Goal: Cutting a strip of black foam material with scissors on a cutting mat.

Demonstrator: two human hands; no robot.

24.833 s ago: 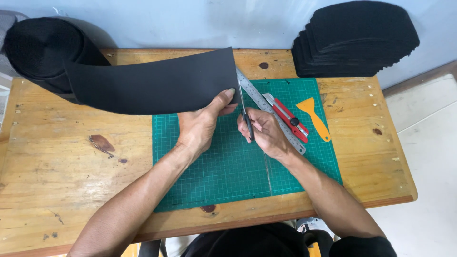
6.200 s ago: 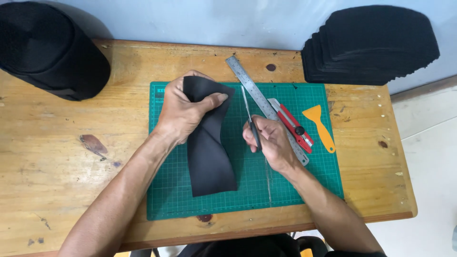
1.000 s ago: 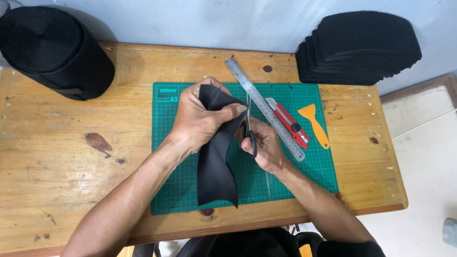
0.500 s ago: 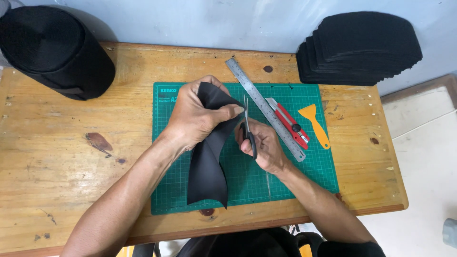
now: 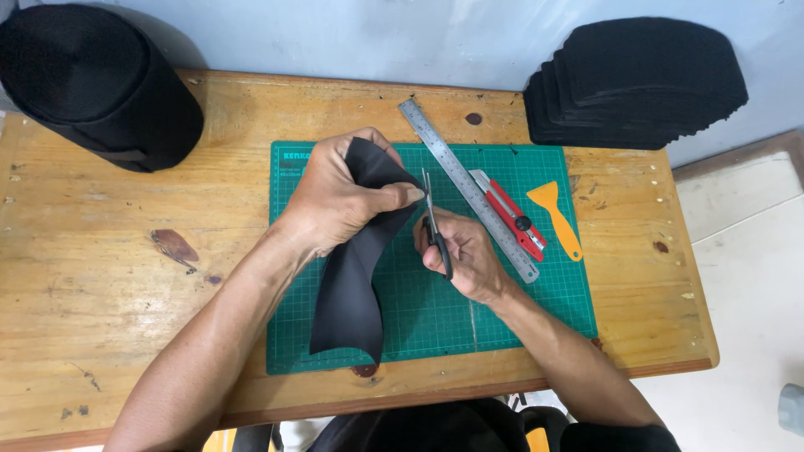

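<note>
Cutting relation: the blades of the black-handled steel scissors [image 5: 434, 222] are pointed up and away from the body, their tips touching the right-hand edge of the dark grey, flexible rubbery strip [image 5: 356, 268], just beside the left thumb.
Strip position: the strip is held above the green gridded cutting mat [image 5: 502, 310]; its upper end is bunched in the left hand, and its free end hangs down toward the near edge of the mat.
Strip long axis: it runs roughly from far to near, with a slight twist along its length.
Left hand [image 5: 339, 201]: it is closed firmly round the top of the strip, thumb pressed across the front, and lies directly left of the scissors.
Right hand [image 5: 465, 255]: it is wrapped round the scissor handles; whether the blades are parted or closed cannot be told at this size.
Nearer hand: the cut point is reached by both hands, the left hand gripping just beside it and the right hand lying just below and to its right.
On the mat: a long steel ruler [image 5: 467, 188] is laid diagonally, with a red and grey utility knife [image 5: 509, 213] just beside it and an orange plastic scraper [image 5: 557, 218] further right.
Surface: a worn wooden table [image 5: 100, 293] with knots and stains carries the mat.
Room: a large black roll of material [image 5: 92, 84] stands at the far left corner, a stack of black cut pieces [image 5: 636, 79] at the far right; a pale wall is behind, pale floor tiles to the right.
</note>
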